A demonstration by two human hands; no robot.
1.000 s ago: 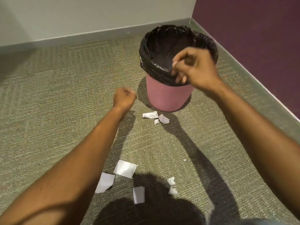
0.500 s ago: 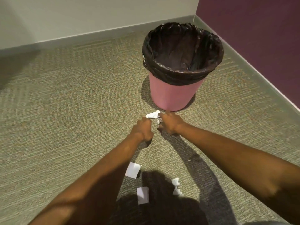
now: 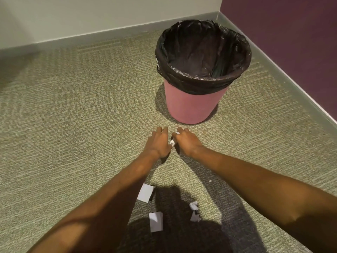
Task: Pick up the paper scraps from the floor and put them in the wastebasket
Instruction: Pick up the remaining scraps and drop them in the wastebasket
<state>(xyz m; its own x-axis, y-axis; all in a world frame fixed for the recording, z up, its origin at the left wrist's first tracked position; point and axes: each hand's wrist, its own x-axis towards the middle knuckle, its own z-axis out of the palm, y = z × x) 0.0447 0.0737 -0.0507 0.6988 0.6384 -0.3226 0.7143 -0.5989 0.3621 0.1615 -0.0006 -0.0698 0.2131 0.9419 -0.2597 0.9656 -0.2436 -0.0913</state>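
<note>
At the bottom of the view, in the person's own shadow on the carpet point(image 3: 73, 125), lie the nearest paper scraps: a flat white rectangle point(image 3: 156, 221), a crumpled scrap point(image 3: 194, 211) just to its right, and a second flat piece point(image 3: 145, 193) partly tucked under the left forearm, so its left edge is hidden. A tiny white fleck point(image 3: 210, 181) sits beside the right forearm. Both forearms run in from the lower corners, cut off by the frame. Farther out, the left hand point(image 3: 158, 142) and the right hand point(image 3: 186, 143) are low on the carpet, almost touching. The right hand is curled around white paper point(image 3: 172, 142), which peeks out at its thumb side and again at the fingertips. The left hand's fingers are bent down against the floor; whether it grips anything cannot be told, since its palm is hidden. Beyond the hands stands the pink wastebasket point(image 3: 193, 106), upright in the corner, lined with a black bag point(image 3: 182, 77) folded over its rim. Its dark interior shows no paper that can be made out.
</note>
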